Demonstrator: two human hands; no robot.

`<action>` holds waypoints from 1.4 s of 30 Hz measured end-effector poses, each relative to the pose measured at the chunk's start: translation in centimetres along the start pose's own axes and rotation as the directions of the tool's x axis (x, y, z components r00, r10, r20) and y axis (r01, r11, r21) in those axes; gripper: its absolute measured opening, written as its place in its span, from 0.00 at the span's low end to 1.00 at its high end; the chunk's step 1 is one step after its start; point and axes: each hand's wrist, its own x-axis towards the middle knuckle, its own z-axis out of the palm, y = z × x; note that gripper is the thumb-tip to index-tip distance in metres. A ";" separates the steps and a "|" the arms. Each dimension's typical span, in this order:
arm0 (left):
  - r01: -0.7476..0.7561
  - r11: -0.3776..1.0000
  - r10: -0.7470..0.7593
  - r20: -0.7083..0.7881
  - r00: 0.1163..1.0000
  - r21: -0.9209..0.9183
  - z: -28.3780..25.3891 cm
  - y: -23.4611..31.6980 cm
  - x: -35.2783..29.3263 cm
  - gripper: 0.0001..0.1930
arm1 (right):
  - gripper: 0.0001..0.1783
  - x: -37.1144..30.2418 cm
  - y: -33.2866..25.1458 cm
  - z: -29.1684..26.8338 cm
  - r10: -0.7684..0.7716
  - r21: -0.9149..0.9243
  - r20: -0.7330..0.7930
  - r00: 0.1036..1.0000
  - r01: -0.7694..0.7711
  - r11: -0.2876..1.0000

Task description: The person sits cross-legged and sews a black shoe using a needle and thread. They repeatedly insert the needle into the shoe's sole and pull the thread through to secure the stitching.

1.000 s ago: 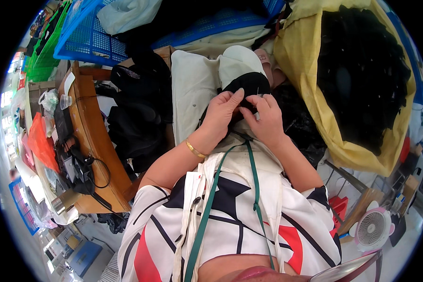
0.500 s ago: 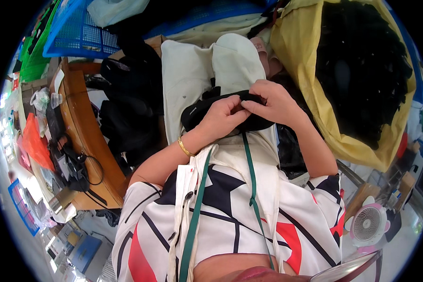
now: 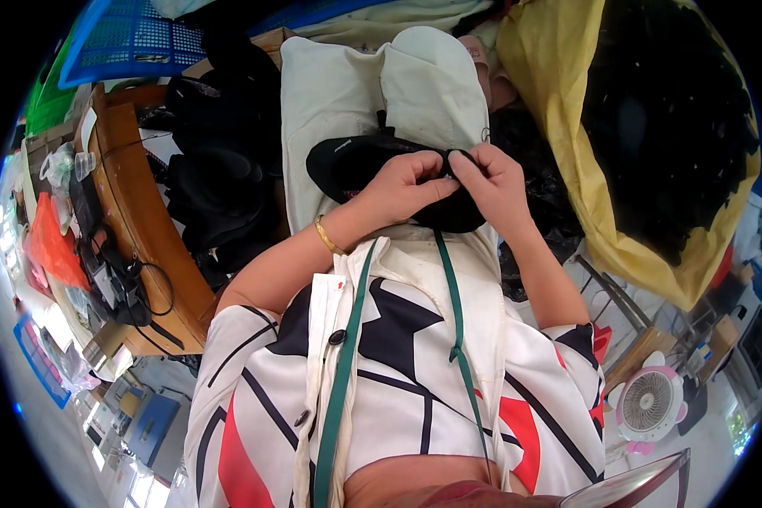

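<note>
Across the pale apron (image 3: 330, 93) on my lap lies a black fabric shoe (image 3: 339, 165), its opening facing up and a small pale label showing inside one end. My left hand (image 3: 411, 182) is closed at the shoe's right end, thumb and fingertips pinching its edge. Right beside it, my right hand (image 3: 493, 182) pinches the same edge, fingertips nearly touching the left thumb. The fingers cover the pinched spot, so any small thing there is hidden. A thin dark thread (image 3: 485, 134) seems to curl up just above the right hand.
Black shoes (image 3: 220, 169) are heaped at my left beside a brown wooden table (image 3: 135, 195). A yellow cloth-lined container (image 3: 559, 135) full of black pieces stands at my right. Blue plastic baskets (image 3: 140, 42) sit at the far side. A pink-and-white fan (image 3: 649, 402) is at lower right.
The shoe has turned and tilted a little, showing more of its opening. My right hand has drawn upright, its fingers now pinching closer to the left fingertips. The whole view has shifted slightly.
</note>
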 end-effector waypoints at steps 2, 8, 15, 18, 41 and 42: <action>0.040 0.996 -0.037 0.033 0.999 -0.079 -0.2 0.5 -0.4 0.09 | 0.19 -0.1 0.0 -0.3 -0.102 -0.137 0.016 0.995 0.104 0.985; 0.128 0.991 -0.126 0.042 0.991 -0.035 -0.7 1.1 -0.6 0.06 | 0.20 0.2 0.0 -1.2 0.029 -0.093 0.128 0.991 -0.017 0.996; 0.117 0.985 -0.111 0.052 0.992 -0.124 -0.6 1.0 -0.2 0.07 | 0.20 -0.3 -0.4 0.8 0.100 0.253 0.055 0.993 -0.111 0.961; 0.173 0.963 -0.175 0.012 0.985 -0.207 -0.6 0.1 0.4 0.07 | 0.19 0.3 -0.3 1.2 0.135 0.337 0.069 0.988 -0.151 0.929; 0.051 0.984 -0.051 0.004 0.999 -0.172 0.5 -0.9 -0.8 0.05 | 0.10 -3.4 -1.2 -1.4 -0.234 -0.345 0.146 0.961 0.271 0.898; 0.052 0.981 -0.050 0.011 0.999 -0.187 0.8 -1.0 -0.9 0.05 | 0.10 -4.4 -1.2 -1.5 -0.211 -0.345 0.141 0.967 0.248 0.906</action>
